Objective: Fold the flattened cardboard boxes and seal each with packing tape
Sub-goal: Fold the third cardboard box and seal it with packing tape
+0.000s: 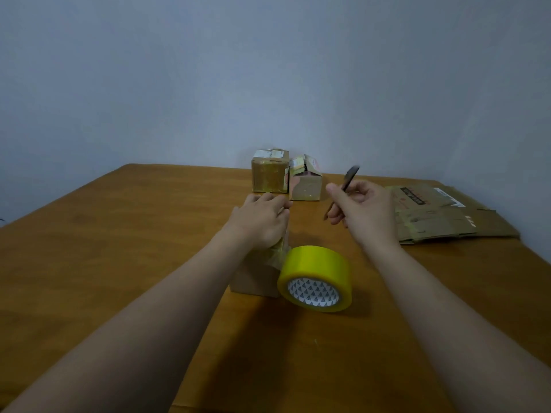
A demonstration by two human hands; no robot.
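A small cardboard box (253,278) stands on the wooden table (119,248) in front of me. My left hand (262,219) rests on its top with fingers curled over the far edge, covering taped flaps. A yellow tape roll (316,277) leans against the box's right side, and a strip of tape runs from it up to the box top. My right hand (363,208) is raised to the right of the box and grips a thin dark blade-like tool (347,181), blurred, pointing up and away.
Two taped boxes (269,171) (305,181) stand side by side at the table's far edge by the wall. Flattened cardboard sheets (435,216) lie stacked at the right edge of the table.
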